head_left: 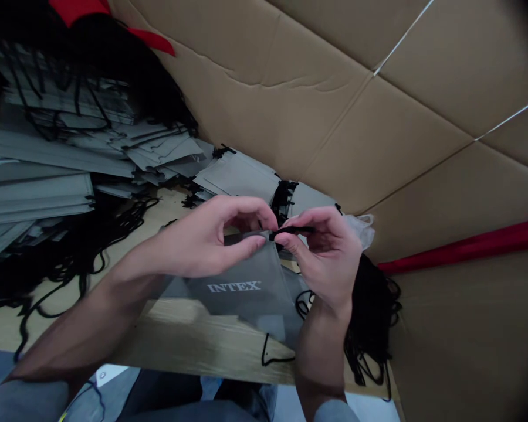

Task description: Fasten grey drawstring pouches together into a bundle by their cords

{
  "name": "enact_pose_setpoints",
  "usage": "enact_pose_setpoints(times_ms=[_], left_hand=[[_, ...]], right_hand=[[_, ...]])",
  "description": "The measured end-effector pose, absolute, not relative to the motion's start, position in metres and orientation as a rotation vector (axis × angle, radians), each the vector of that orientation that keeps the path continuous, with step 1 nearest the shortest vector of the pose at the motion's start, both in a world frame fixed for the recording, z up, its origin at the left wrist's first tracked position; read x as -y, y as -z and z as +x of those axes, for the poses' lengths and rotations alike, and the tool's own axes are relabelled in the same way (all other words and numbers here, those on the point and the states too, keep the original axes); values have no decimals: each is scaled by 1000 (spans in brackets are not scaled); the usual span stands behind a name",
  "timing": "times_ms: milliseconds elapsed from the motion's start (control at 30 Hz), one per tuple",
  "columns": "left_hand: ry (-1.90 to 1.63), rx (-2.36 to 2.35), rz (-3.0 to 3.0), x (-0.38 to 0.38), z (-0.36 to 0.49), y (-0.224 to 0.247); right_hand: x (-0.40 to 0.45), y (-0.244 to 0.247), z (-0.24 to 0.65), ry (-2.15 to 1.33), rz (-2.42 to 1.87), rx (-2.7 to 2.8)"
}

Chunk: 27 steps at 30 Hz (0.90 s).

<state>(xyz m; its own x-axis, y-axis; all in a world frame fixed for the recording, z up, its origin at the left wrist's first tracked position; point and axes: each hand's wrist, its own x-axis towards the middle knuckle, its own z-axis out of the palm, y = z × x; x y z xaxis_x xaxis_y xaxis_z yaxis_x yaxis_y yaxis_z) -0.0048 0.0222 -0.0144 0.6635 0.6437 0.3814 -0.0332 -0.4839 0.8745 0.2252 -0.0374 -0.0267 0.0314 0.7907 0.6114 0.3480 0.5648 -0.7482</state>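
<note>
A grey drawstring pouch (pixel 246 281) printed INTEX hangs under my hands, above the table. My left hand (pixel 220 234) pinches its top corner between thumb and fingers. Close against it, my right hand (pixel 325 246) is closed on a black cord (pixel 294 230) at that same corner. Fingertips of both hands nearly touch there, and the exact join of cord and fabric is too small to make out. Beneath the pouch lies more grey fabric (pixel 270 325), with a loose loop of black cord (pixel 275 360) near the table's front edge.
Stacks of grey pouches (pixel 39 199) with tangled black cords fill the left of the wooden table (pixel 185 340). Smaller stacks (pixel 242 176) lie behind my hands. A bundle of black cords (pixel 372 310) hangs at the right. Tall cardboard (pixel 312 117) walls the back and right.
</note>
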Motion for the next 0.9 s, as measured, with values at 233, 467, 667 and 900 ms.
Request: enact_pose_setpoints(times_ms=[233,467,667,900], left_hand=[[-1028,-312,1670,-15,9,17],[-1148,-371,1677,-14,9,18],[-1257,-491,1795,-12,11,21],[-1349,-464,1906,-15,16,30]], right_hand=[[36,27,213,-382,-936,1547],[36,27,207,-269,-827,1522],[43,21,211,-183,-915,1640],[50,21,209,-201,-1016,1656]])
